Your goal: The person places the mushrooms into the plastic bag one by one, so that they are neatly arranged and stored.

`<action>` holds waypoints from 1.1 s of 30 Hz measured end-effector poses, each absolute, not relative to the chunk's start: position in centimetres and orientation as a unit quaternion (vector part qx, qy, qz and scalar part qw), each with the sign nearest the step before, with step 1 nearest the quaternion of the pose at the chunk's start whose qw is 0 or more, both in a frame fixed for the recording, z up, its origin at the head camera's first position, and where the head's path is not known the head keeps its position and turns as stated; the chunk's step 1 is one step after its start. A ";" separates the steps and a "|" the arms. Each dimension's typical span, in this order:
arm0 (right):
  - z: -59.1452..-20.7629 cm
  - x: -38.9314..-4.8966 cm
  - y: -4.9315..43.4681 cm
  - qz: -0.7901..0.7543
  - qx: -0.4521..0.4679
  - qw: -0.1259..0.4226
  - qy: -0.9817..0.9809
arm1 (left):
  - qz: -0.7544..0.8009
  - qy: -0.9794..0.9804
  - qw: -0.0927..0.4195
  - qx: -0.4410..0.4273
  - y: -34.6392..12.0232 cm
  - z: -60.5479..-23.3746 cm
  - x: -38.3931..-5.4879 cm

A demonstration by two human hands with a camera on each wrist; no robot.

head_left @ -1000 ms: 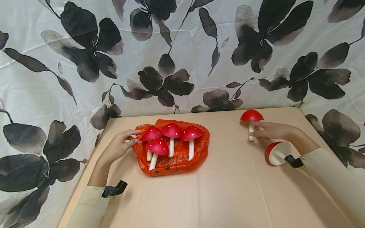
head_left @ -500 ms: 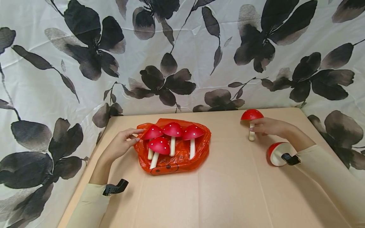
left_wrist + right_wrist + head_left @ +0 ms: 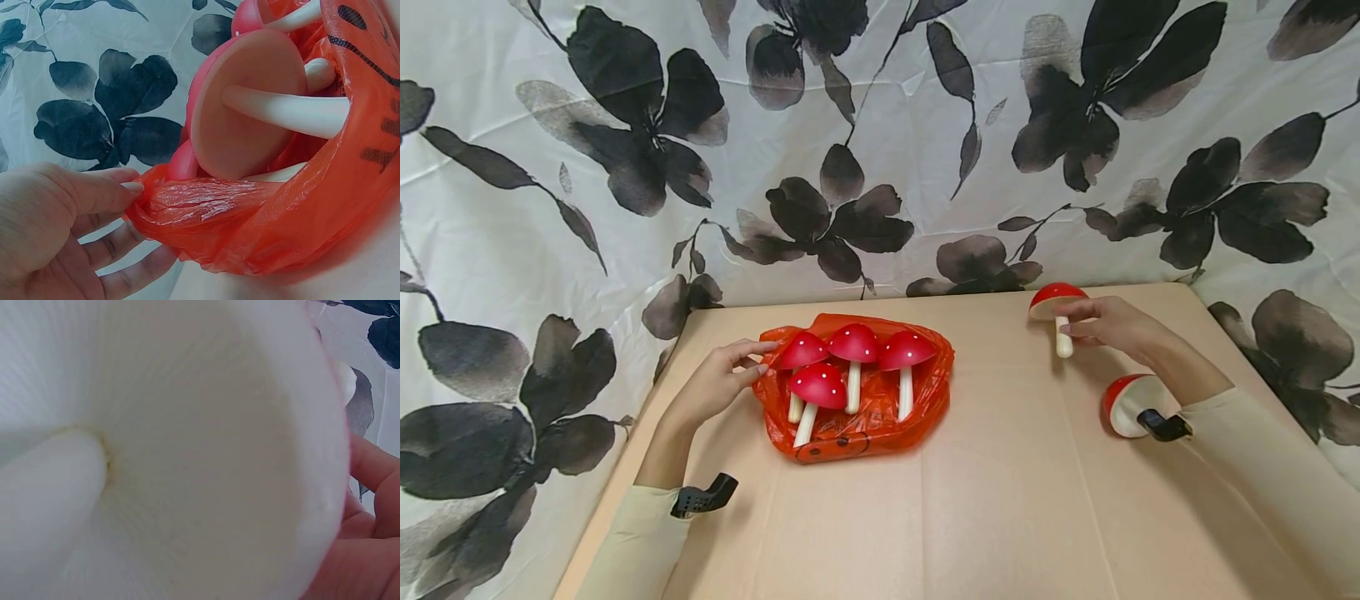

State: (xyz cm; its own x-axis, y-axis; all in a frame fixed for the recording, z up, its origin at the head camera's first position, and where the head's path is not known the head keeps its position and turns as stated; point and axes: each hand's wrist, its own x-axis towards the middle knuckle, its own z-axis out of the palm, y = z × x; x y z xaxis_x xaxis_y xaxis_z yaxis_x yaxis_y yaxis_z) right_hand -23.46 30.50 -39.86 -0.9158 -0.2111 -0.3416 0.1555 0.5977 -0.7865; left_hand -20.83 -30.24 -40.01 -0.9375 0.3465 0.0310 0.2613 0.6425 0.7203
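My left hand [image 3: 721, 379] pinches the left rim of a red plastic bag [image 3: 880, 433] between thumb and fingers, plain in the left wrist view. Several toy mushrooms with white-dotted red caps stand or lean in the bag, one mushroom [image 3: 250, 106] showing its pale underside there. At the back right, my right hand [image 3: 1120, 327] pinches the white stem of a red-capped mushroom [image 3: 1058, 293], tilted with its cap away. Below that wrist a second mushroom [image 3: 1126, 404] lies on its side. Its pale underside [image 3: 206, 456] fills most of the right wrist view, hiding part of the hand.
A light tan table [image 3: 992, 500] spreads under everything. Behind it hangs a white cloth [image 3: 925, 167] with dark flowers, meeting the table's back edge. A black wrist strap [image 3: 703, 496] sits on the left sleeve, another strap [image 3: 1163, 423] on the right.
My right hand has raised the mushroom slightly and tipped it, so the cap's underside shows and its foot sits higher. The left hand and the bag stay as they were.
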 end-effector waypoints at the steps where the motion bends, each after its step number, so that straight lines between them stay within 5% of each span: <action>1: -39.9 -23.4 30.5 -0.449 -0.016 0.200 0.871 | 0.388 0.905 0.054 0.168 -30.2 -40.0 -20.8; 33: -36.5 -22.2 22.6 -0.555 -0.106 0.139 0.814 | 0.396 0.901 0.051 0.170 -29.8 -39.7 -20.7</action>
